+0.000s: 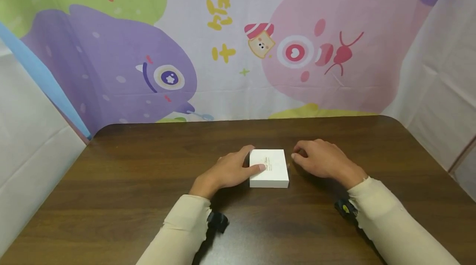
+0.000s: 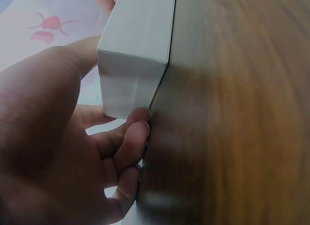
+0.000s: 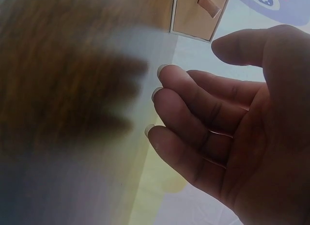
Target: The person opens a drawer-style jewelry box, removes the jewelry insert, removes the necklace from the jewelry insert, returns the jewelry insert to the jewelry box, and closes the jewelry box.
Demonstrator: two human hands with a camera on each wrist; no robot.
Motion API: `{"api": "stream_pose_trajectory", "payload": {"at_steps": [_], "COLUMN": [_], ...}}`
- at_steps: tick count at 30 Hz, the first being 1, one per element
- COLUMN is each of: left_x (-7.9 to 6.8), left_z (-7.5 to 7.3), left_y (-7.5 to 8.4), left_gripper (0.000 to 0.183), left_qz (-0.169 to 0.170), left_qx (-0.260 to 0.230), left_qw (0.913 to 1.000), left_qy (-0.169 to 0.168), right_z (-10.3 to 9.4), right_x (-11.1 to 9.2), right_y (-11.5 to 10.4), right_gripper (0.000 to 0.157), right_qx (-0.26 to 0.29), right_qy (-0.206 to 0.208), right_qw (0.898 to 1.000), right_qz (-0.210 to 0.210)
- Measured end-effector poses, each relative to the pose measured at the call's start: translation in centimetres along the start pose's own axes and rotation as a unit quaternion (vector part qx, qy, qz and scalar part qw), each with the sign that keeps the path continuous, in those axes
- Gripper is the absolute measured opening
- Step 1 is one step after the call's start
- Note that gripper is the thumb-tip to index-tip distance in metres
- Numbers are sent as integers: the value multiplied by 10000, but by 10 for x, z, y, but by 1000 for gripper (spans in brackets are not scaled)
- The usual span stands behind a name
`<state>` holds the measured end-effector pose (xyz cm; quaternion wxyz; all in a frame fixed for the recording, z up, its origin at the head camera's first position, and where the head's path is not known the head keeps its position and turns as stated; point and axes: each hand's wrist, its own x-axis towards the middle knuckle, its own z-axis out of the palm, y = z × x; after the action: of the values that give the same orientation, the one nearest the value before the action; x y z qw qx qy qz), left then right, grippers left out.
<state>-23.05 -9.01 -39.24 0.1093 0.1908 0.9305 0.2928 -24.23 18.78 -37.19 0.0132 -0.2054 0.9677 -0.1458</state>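
A flat white box (image 1: 273, 176) with small gold lettering on its lid lies on the brown table. My left hand (image 1: 229, 170) grips it from the left, thumb over the top and index finger at the far corner. In the left wrist view the other fingers (image 2: 133, 145) curl low beside the box's white end (image 2: 127, 84). Right of the box, a short gap away, my right hand (image 1: 321, 159) holds nothing, its fingers loosely bent. The right wrist view shows the box's tan inset side (image 3: 193, 16), with a small brown ribbon tab (image 3: 209, 4) sticking out.
The dark wood table (image 1: 148, 223) ends at a rounded far edge. Behind it hangs a cloth (image 1: 230, 91) printed with cartoon figures, and pale cloth walls (image 1: 439, 91) close in both sides. A dark wrist camera (image 1: 218, 221) sits under the left cuff, another (image 1: 346, 208) by the right.
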Motion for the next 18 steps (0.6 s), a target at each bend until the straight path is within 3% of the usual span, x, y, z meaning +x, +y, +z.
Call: {"api": "stream_pose_trajectory", "payload": {"at_steps": [18], "left_x": [0], "left_z": [0], "left_y": [0], "left_gripper": [78], "left_qz": [-31], "left_qx": [-60], "left_qw": [10000], "left_qy": [-16], "right_z": [0], "right_x": [0], "right_y": [-1], "right_gripper": [30], "right_qx": [-29], "right_qy": [-39], "right_qw": [10000], "right_qz": [-4]}}
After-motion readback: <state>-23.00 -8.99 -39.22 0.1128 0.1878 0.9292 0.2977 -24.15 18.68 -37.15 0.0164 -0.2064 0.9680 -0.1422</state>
